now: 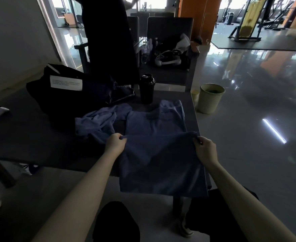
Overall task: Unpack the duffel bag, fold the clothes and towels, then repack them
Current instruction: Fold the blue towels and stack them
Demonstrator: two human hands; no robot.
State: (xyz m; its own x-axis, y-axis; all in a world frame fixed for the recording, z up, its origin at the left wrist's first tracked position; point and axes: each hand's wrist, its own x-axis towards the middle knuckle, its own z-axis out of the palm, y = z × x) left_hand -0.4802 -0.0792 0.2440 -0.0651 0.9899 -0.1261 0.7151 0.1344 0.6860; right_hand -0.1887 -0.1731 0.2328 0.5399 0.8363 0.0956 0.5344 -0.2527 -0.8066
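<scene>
Head view looks down on the grey table (30, 137), with the black duffel bag (65, 98) slumped open at its far left. My blue garment (161, 163) is spread at the table's right corner: the far half lies flat, and the near half hangs from my grip over the front edge. A second blue cloth (96, 123) sits crumpled just left of it, and the dark shaker bottle (146, 89) stands just beyond its far end. My left hand (115, 144) and right hand (204, 149) each pinch one end of the raised fold. I reckon the fold will go skewed if either pinch slips, and the overhanging weight could drag it all off the edge. Reaching too far forward could topple the bottle
</scene>
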